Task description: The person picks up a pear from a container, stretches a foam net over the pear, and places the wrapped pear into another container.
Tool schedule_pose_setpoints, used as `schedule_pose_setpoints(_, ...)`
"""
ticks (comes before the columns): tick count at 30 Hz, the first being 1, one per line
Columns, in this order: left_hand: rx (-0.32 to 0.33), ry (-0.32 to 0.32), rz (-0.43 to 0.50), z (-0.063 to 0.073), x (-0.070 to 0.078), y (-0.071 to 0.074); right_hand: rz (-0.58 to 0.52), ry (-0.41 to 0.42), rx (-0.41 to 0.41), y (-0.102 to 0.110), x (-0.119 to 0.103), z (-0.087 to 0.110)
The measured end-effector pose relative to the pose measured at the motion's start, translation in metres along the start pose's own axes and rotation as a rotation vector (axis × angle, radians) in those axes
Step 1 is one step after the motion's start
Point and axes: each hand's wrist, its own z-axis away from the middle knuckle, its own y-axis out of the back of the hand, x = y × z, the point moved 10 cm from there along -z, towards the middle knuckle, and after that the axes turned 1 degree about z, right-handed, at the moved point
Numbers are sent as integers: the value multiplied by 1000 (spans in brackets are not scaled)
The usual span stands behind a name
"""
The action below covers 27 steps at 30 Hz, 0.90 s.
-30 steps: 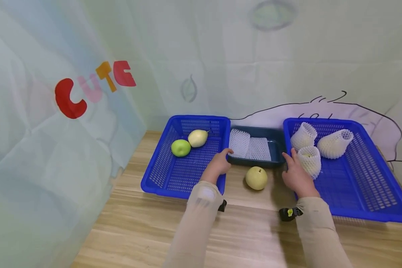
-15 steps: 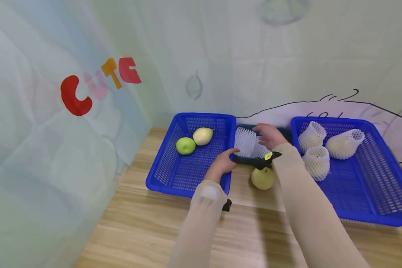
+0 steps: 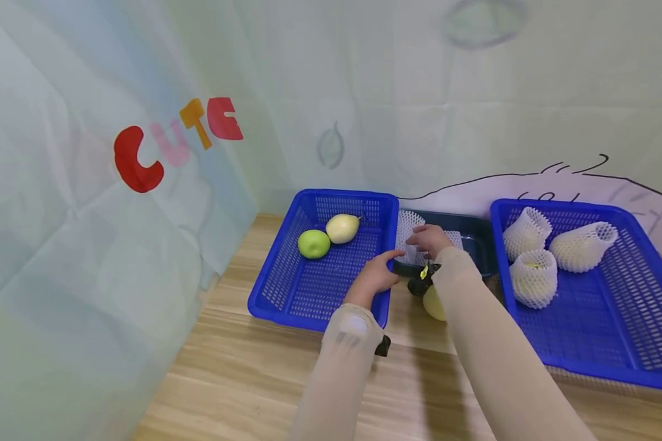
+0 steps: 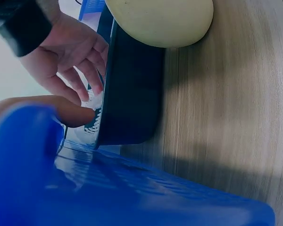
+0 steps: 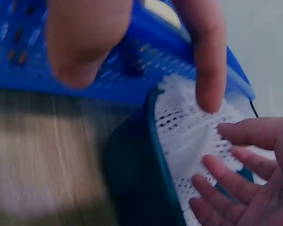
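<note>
My right hand (image 3: 431,240) is over the dark green tray (image 3: 481,242), its fingertips at the white foam nets. One foam net (image 3: 408,222) lies at the tray's left end, with a second net (image 3: 455,237) partly under the hand. In the right wrist view my right fingers (image 5: 226,176) are spread close over the netting (image 5: 179,136). My left hand (image 3: 377,274) is by the right rim of the left blue basket (image 3: 331,285), thumb and fingers apart, holding nothing. A round yellowish pear (image 3: 433,303) sits on the table before the tray, partly hidden by the right sleeve.
Inside the left basket lie a green apple-like fruit (image 3: 314,244) and a pale pear (image 3: 342,228). The right blue basket (image 3: 590,318) contains several netted fruits (image 3: 534,278). Both baskets flank the tray on the wooden table (image 3: 220,380); a printed curtain (image 3: 287,92) hangs behind.
My right hand has moved left from beside the right basket to above the nets in the tray. The left hand stays by the left basket's rim. The head view has shifted slightly.
</note>
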Motion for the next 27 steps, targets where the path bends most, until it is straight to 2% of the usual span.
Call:
schedule_pose_setpoints(8,-5,29,4,-1,-3,0,44,-49,-11,-5,15,0)
schedule_pose_setpoints(12,-7,28,19,0,-2,-2,33,-3,56,2,15,-4)
schedule_pose_setpoints(17,-8,2,28,1,1,-4,-8,67,171,28,10,-2)
schedule_pose_setpoints(21,-6,-9,27,0,-1,-1,-58,113,183,50,0,9)
schedule_pose_setpoints(27,-66,2,54,4,2,-3,-116,199,105,75,-7,47)
